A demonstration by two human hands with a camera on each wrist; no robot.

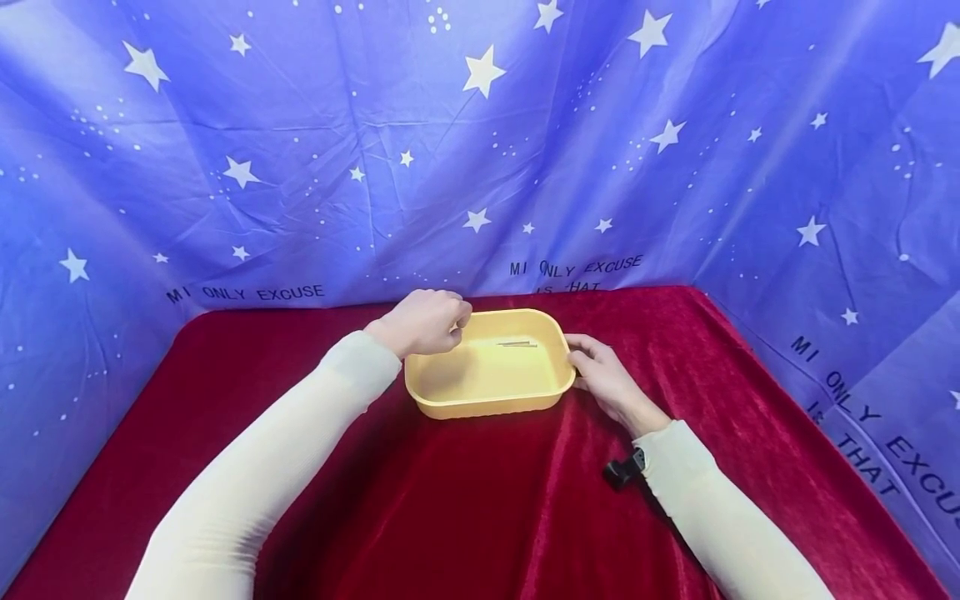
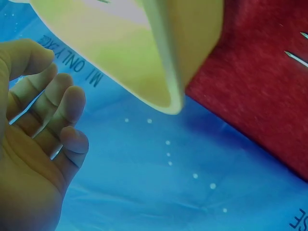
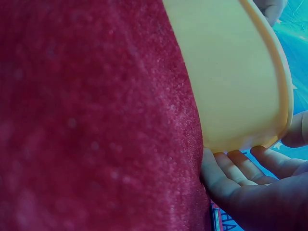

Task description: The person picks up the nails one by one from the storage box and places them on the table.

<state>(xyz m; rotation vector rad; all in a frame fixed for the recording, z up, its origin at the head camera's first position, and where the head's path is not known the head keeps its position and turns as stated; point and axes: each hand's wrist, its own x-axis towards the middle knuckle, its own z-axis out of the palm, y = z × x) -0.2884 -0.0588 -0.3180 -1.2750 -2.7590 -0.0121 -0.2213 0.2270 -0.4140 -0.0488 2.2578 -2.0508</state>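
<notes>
L hand (image 1: 423, 323) curled over yellow tray (image 1: 487, 402), R hand (image 1: 606, 377) touching rim

**Tub at the middle of the desk, a hand on either side**

A tub (image 1: 487, 392) sits on the cloth-covered desk (image 1: 465, 500), towards its far edge. Inside it, near the far wall, lies a thin metal piece (image 1: 517, 343). The left hand (image 1: 423, 322) hangs over the tub's far left corner, fingers curled. The right hand (image 1: 609, 379) lies on the desk against the tub's right wall, fingers touching the rim. A backdrop sheet (image 1: 480, 150) rises behind the desk and along both sides. Below the right wrist, a small clip (image 1: 622, 471) sits nearer the person.
</notes>
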